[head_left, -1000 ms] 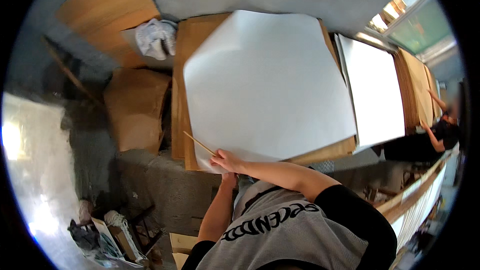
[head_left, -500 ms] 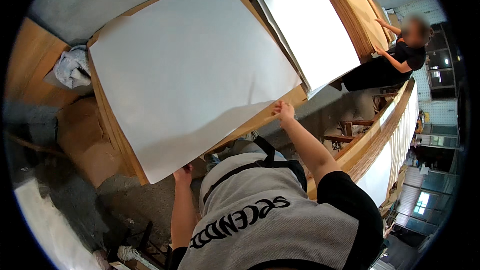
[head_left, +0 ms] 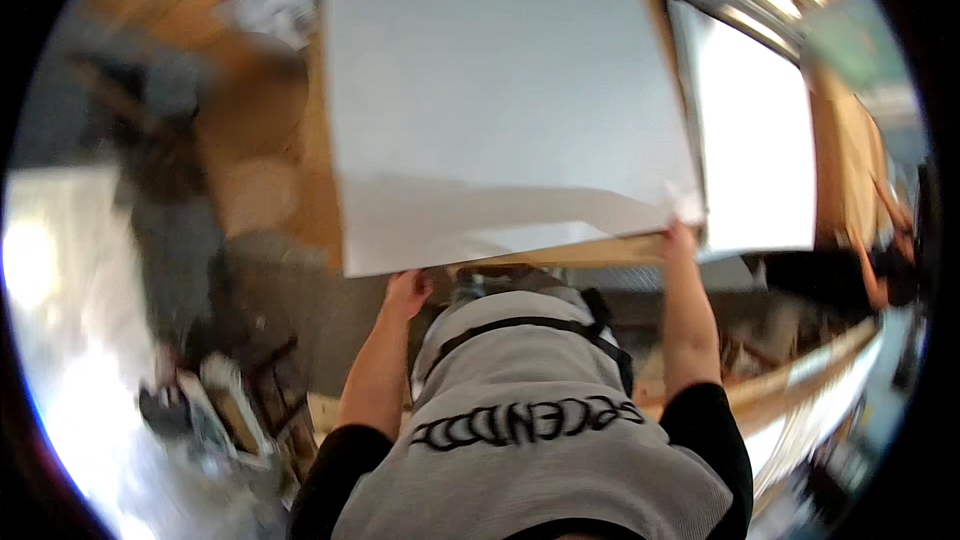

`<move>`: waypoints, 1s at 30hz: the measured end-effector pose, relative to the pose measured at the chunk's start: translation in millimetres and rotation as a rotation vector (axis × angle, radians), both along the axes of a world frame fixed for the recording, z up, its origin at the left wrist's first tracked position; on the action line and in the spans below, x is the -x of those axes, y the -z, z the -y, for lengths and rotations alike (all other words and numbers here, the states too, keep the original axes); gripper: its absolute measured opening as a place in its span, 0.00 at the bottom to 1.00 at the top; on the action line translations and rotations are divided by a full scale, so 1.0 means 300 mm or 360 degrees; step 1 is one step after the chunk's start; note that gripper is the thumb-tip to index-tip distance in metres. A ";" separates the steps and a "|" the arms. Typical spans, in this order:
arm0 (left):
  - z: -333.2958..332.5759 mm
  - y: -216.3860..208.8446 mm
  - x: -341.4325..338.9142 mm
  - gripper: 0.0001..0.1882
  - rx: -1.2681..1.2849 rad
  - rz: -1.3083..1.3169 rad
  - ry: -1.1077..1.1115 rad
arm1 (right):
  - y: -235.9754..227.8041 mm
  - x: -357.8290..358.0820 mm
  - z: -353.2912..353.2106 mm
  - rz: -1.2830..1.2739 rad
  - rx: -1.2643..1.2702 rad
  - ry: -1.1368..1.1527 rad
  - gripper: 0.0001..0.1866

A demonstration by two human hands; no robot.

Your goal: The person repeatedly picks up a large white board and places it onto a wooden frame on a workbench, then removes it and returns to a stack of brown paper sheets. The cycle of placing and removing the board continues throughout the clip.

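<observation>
A large white sheet (head_left: 510, 90) lies over a stack of brown boards (head_left: 318, 140) in front of me. My right hand (head_left: 680, 238) pinches the sheet at its near right corner, where the surface looks slightly bent up. At the near edge, left of my body, my left hand (head_left: 408, 292) is closed with curled fingers. It sits right at the sheet's edge; whether it grips anything is not clear.
A second stack topped with white sheets (head_left: 755, 135) stands to the right, with brown boards (head_left: 840, 155) beyond it. Another person (head_left: 880, 265) is at the far right. A long rack (head_left: 820, 365) runs along the lower right. Brown paper (head_left: 250, 140) lies at the left.
My view has turned, so the stacks sit further right. My right hand, apart from the sheet's corner before, now holds it. My left hand stays by the near edge.
</observation>
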State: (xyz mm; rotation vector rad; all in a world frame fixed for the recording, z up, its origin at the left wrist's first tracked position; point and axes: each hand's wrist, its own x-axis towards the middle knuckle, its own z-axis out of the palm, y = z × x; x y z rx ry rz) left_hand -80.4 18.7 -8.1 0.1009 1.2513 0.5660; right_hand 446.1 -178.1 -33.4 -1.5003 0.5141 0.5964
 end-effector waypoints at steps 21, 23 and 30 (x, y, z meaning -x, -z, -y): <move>-0.035 -0.062 0.135 0.14 -0.0068 0.0477 -0.0206 | -0.133 0.009 0.241 0.0031 0.0082 -0.0322 0.14; -0.046 -0.050 0.130 0.14 -0.0062 0.0371 -0.0297 | -0.133 0.021 0.247 0.0008 0.0011 -0.0319 0.14; -0.072 -0.021 0.107 0.14 0.0035 0.0248 -0.0486 | -0.175 0.050 0.221 0.0016 0.0078 -0.0299 0.13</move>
